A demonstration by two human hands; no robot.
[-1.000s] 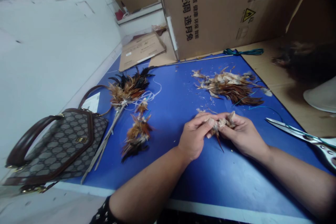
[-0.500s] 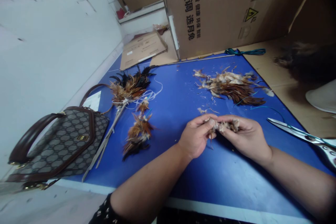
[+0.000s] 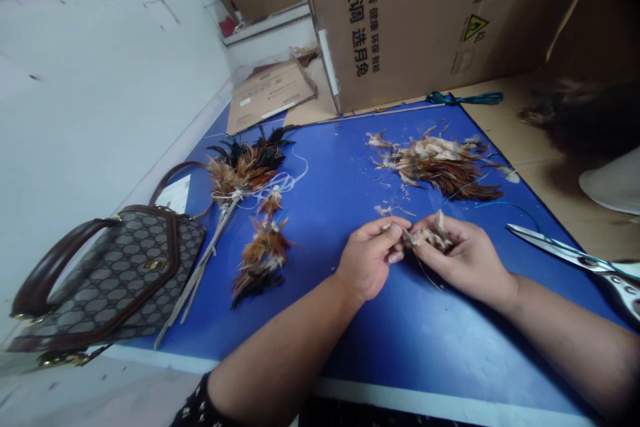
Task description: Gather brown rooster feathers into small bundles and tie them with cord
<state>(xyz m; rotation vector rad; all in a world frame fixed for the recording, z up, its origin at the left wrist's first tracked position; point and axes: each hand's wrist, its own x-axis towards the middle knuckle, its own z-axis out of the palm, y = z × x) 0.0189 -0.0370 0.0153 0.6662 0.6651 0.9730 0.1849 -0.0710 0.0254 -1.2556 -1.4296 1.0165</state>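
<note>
My right hand (image 3: pixel 465 257) is closed around a small clump of brown and cream feathers (image 3: pixel 430 237), whose ends stick out past the thumb. Just to its left, my left hand (image 3: pixel 367 257) pinches at a feathery bit near the clump's edge; its fingertips partly hide what they grip. A thin feather dangles below, between the hands. Beyond them lies a loose pile of brown and whitish feathers (image 3: pixel 440 167) on the blue table (image 3: pixel 320 193), with scraps scattered at its left side. Scissors (image 3: pixel 575 257) rest to the right of my right hand.
Bound feather bunches on sticks (image 3: pixel 245 170) and a smaller orange-brown feather strand (image 3: pixel 263 250) lie left, beside a patterned handbag (image 3: pixel 135 273). A large cardboard box (image 3: pixel 425 27) stands at the back, with green cord (image 3: pixel 465 99) before it. A white container (image 3: pixel 613 183) is at right.
My hands have drawn slightly apart, the left one shifting a little left. The feather clump now sits mostly in my right hand, with more of it showing above the fingers.
</note>
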